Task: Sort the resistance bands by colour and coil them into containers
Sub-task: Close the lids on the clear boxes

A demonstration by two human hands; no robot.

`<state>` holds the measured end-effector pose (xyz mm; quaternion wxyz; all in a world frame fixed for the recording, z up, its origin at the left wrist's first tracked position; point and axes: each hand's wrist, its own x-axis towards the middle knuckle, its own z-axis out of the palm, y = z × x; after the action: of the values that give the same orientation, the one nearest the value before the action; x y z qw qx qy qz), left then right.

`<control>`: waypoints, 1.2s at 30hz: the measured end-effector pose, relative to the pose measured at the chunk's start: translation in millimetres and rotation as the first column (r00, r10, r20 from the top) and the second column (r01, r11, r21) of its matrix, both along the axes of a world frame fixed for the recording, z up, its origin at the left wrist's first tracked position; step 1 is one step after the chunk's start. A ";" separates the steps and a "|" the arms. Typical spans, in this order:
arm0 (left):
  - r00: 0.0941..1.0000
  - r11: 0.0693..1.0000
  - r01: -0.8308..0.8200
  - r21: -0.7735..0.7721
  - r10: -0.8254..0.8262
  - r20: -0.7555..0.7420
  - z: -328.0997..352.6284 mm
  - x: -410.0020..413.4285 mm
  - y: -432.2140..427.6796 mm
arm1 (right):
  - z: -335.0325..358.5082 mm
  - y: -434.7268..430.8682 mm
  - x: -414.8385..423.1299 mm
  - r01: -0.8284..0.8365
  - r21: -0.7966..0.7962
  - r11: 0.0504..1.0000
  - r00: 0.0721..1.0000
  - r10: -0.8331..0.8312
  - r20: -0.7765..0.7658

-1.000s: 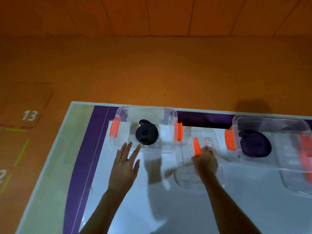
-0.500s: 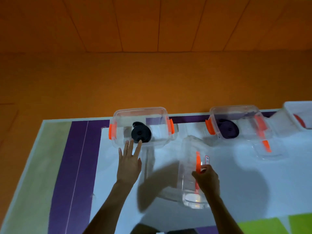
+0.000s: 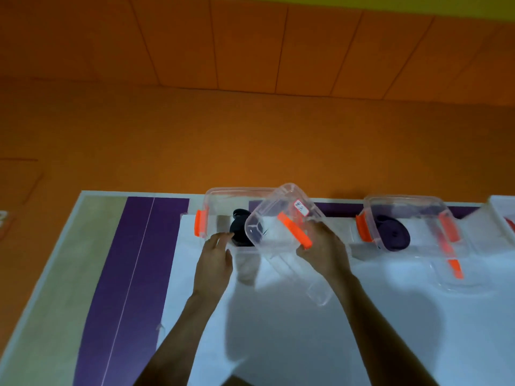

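Note:
A clear container (image 3: 214, 201) with orange clips stands at the table's far edge, holding a coiled black band (image 3: 239, 229). My right hand (image 3: 323, 249) grips a clear lid (image 3: 281, 229) with an orange handle, tilted in the air over that container's right side. My left hand (image 3: 214, 254) rests with relaxed fingers against the container's near wall. Further right, a second clear container (image 3: 418, 207) holds a coiled dark purple band (image 3: 395, 236).
Another clear lid (image 3: 451, 277) with an orange handle lies in front of the second container. A third container (image 3: 501, 213) with something red inside is cut off at the right edge. The table (image 3: 278, 330) has a white top with purple stripes at left; an orange floor lies beyond.
My right hand has lifted the clear lid off the table and carried it up and left over the container with the black band. My left hand stays at that container's near wall.

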<state>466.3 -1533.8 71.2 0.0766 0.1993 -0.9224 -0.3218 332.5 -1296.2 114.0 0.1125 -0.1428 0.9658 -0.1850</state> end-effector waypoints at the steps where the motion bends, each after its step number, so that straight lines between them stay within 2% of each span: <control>1: 0.998 0.998 -0.052 0.027 0.053 -0.025 1.7 -2.5 -4.8 | 0.0 -11.3 -10.6 -0.061 0.019 0.998 0.998 0.061 -0.011; 4: 0.963 0.965 -0.240 0.108 0.251 -0.095 6.1 -12.2 -23.1 | -2.8 -46.7 -35.5 -0.228 0.084 0.970 0.972 0.232 -0.034; 6: 0.940 0.935 -0.308 0.173 0.328 -0.097 6.5 -22.5 -34.0 | -5.7 -69.5 -47.0 -0.319 0.091 0.944 0.946 0.322 -0.032; 8: 0.937 0.908 -0.328 0.262 0.349 -0.035 2.9 -35.0 -41.5 | -10.2 -90.2 -55.4 -0.407 0.105 0.907 0.912 0.409 0.001; 11: 0.955 0.884 -0.288 0.369 0.292 0.045 -7.6 -53.2 -48.0 | -19.0 -115.8 -64.0 -0.478 0.091 0.874 0.878 0.478 0.026; 13: 0.964 0.901 -0.260 0.348 0.262 0.043 -18.3 -60.3 -50.2 | -25.2 -128.2 -67.8 -0.504 0.075 0.860 0.863 0.504 0.029; 16: 0.946 0.919 -0.301 0.256 0.321 -0.039 -33.9 -63.4 -56.4 | -37.1 -133.2 -67.2 -0.509 0.042 0.860 0.861 0.508 0.031; 19: 0.941 0.902 -0.308 0.303 0.335 -0.041 -39.0 -64.9 -57.2 | -46.3 -126.8 -64.7 -0.481 -0.062 0.875 0.876 0.483 0.021; 21: 0.930 0.879 -0.344 0.329 0.367 -0.007 -41.7 -65.8 -57.6 | -50.0 -117.3 -62.6 -0.434 -0.131 0.891 0.900 0.434 -0.028; 22: 0.921 0.862 -0.371 0.346 0.390 0.015 -43.2 -66.2 -58.7 | -52.4 -110.5 -61.1 -0.390 -0.136 0.911 0.920 0.379 -0.103; 24: 0.908 0.814 -0.398 0.424 0.416 0.052 -43.5 -67.1 -62.2 | -60.8 -92.2 -60.0 -0.202 -0.114 0.973 0.959 0.173 -0.223; 25: 0.901 0.783 -0.411 0.467 0.427 0.077 -43.8 -67.6 -64.3 | -65.5 -81.4 -60.3 -0.058 -0.116 0.992 0.978 0.034 -0.204; 26: 0.885 0.741 -0.445 0.503 0.449 0.121 -44.6 -68.3 -66.7 | -70.8 -71.2 -60.8 0.098 -0.142 0.985 0.985 -0.116 -0.125; 28: 0.830 0.634 -0.544 0.549 0.505 0.238 -47.9 -69.0 -70.3 | -82.3 -55.8 -60.1 0.393 -0.256 0.883 0.917 -0.357 0.176; 30: 0.799 0.542 -0.576 0.612 0.531 0.282 -52.1 -68.3 -72.3 | -89.2 -49.4 -57.9 0.576 -0.395 0.715 0.794 -0.376 0.478; 31: 0.806 0.514 -0.555 0.654 0.528 0.268 -52.8 -67.7 -72.5 | -90.7 -48.5 -56.7 0.614 -0.433 0.659 0.758 -0.341 0.556; 33: 0.824 0.507 -0.495 0.706 0.531 0.197 -50.6 -66.6 -70.7 | -92.5 -45.9 -56.1 0.595 -0.464 0.656 0.779 -0.328 0.535; 36: 0.825 0.630 -0.468 0.620 0.563 0.051 -43.7 -64.8 -65.8 | -89.8 -47.9 -53.6 0.510 -0.503 0.698 0.852 -0.331 0.405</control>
<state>401.5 -1599.6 27.5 0.1653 0.4442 -0.6640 -0.5783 278.9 -1344.1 24.2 0.1531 0.0842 0.8381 -0.5168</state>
